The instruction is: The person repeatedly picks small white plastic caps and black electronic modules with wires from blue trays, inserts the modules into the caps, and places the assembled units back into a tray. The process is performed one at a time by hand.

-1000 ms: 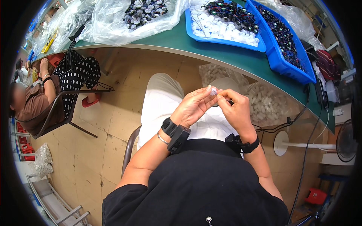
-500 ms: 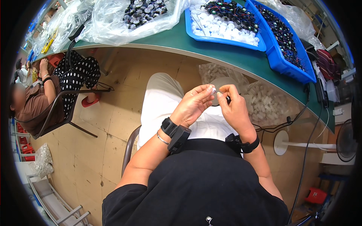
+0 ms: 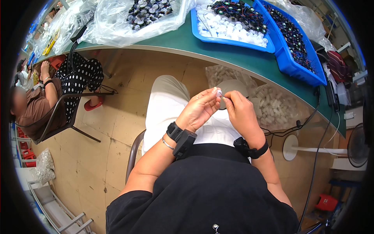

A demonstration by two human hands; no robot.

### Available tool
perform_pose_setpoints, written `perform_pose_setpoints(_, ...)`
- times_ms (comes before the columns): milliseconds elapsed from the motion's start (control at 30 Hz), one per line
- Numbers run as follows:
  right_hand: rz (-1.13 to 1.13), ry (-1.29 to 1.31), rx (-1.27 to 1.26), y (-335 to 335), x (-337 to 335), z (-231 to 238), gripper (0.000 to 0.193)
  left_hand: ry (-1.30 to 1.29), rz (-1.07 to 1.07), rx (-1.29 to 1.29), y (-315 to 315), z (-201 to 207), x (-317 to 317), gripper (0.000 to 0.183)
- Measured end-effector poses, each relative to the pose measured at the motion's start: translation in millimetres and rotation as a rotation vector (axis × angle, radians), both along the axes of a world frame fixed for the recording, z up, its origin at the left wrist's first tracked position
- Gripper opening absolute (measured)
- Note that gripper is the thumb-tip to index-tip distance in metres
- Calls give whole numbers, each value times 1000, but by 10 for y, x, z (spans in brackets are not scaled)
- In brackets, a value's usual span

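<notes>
Above my lap, my left hand (image 3: 203, 106) pinches a small white plastic cap (image 3: 219, 93) between thumb and fingertips. Close against it on the right is my right hand (image 3: 241, 111), its fingers closed on a thin dark piece (image 3: 223, 96) that reaches to the cap. Most of that piece is hidden by the fingers, so its kind cannot be told. On the green table ahead, a blue tray (image 3: 218, 40) holds many similar white caps and small dark wired parts. Both wrists carry black strapped devices.
A second blue tray (image 3: 300, 78) of dark wired parts stands at the right. Clear plastic bags (image 3: 113, 35) lie on the table's left. Under the edge are bags of white pieces (image 3: 274, 107). A seated person (image 3: 50, 93) is at the left; a fan (image 3: 356, 146) stands at the right.
My right fingers have closed in toward the cap, and the dark piece now meets it. The white cap shows more plainly in my left fingertips. The left arm has barely moved.
</notes>
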State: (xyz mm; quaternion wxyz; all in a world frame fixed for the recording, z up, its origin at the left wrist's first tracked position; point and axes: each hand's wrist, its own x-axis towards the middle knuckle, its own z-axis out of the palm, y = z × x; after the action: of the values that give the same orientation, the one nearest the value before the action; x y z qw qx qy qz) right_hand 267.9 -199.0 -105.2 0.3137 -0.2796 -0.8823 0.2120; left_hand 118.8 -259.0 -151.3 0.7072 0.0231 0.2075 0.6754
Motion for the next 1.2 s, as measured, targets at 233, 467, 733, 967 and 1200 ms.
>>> perform_pose_setpoints(233,-40,-59,99,-7,-13,-9,5,100,-53,-11,-1,27,41,18)
perform_pose_setpoints(467,-65,0,-2,-38,-24,-24,6,-12,-31,-25,7,-18,33,16)
perform_pose_setpoints(733,-26,-2,96,-6,-14,-40,4,-48,-30,-36,6,7,48,15)
perform_pose_setpoints(967,-9,-32,165,10,-5,-46,6,-85,-43,-52,20,-40,46,17)
perform_pose_setpoints(1200,2,-54,177,15,3,-29,7,-83,-50,-40,24,-76,44,18)
